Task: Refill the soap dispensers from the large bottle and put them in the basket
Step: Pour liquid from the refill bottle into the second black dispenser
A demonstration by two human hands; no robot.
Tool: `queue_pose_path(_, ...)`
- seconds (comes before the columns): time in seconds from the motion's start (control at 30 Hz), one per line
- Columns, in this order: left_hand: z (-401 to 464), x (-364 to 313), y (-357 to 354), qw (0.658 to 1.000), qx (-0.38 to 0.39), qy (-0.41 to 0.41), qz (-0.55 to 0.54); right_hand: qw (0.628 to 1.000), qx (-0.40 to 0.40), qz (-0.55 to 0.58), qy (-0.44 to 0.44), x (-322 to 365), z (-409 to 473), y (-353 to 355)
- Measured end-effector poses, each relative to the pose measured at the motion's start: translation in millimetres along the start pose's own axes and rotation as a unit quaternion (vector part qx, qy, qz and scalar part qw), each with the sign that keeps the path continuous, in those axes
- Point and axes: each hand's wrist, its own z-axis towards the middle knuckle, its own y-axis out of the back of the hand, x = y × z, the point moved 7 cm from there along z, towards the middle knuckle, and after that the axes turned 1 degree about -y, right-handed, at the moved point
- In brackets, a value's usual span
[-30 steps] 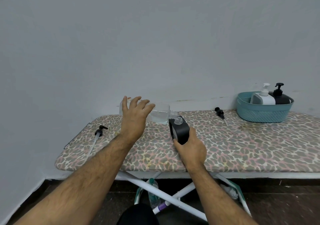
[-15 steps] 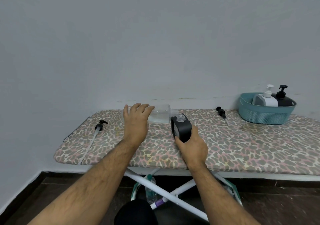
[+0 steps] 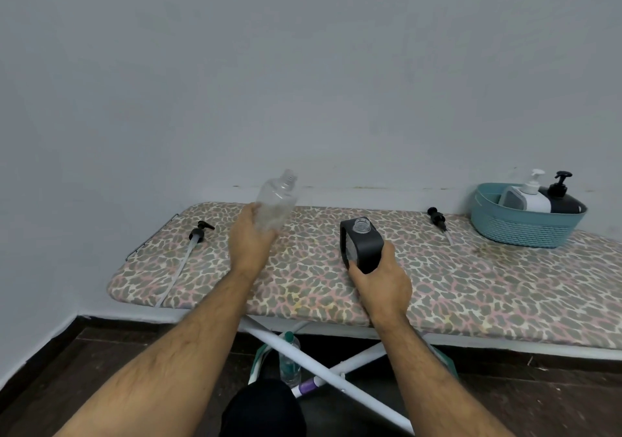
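From the head view, the left hand (image 3: 250, 244) gripped the large bottle (image 3: 276, 205) by its base, fingers curled round it, neck tilted up toward one o'clock and mouth uncapped; the bottle looked nearly empty, though clear plastic made that hard to judge. The right hand (image 3: 380, 276) was wrapped round the lower part of the black dispenser (image 3: 361, 244), which stood on the ironing board (image 3: 471, 288) with its neck open, at three o'clock from the bottle and apart from it. One pump (image 3: 437, 218) lay near the basket (image 3: 525, 224) at the board's two o'clock end; another pump (image 3: 198, 234) lay at nine o'clock of the left hand. The basket already held a white dispenser (image 3: 528, 197) and a dark dispenser (image 3: 562, 201).

The risks, as I judged them: the padded cover gave a soft footing, so a loosened right grip could tip the open dispenser; the narrow neck invited spillage if the bottle swung back carelessly; picking the wrong pump could leave a poor seal.
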Motion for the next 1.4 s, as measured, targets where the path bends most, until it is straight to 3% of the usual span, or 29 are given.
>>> queue_pose_path(0.33, 11, 54, 30, 0.986, -0.031, 0.108, -0.125, 1.000, 0.003, -0.003, 0.000, 2, -1, -1)
queue_pose_path(0.8, 2, 70, 38, 0.983, -0.018, 0.134, -0.122, 1.000, 0.006, -0.019, -0.004, 2, -1, -1)
queue_pose_path(1.1, -38, 60, 55, 0.985, -0.160, 0.071, 0.001, 1.000, 0.013, -0.019, -0.008, 4, -3, -1)
queue_pose_path(1.23, -51, 43, 40, 0.994, -0.102, 0.020, -0.028, 1.000, 0.020, -0.006, -0.001, 4, -1, -2)
queue_pose_path(1.4, -62, 18, -14, 0.995, 0.073, -0.009, -0.069, 0.994, 0.086, 0.067, 0.030, -1, 9, -9)
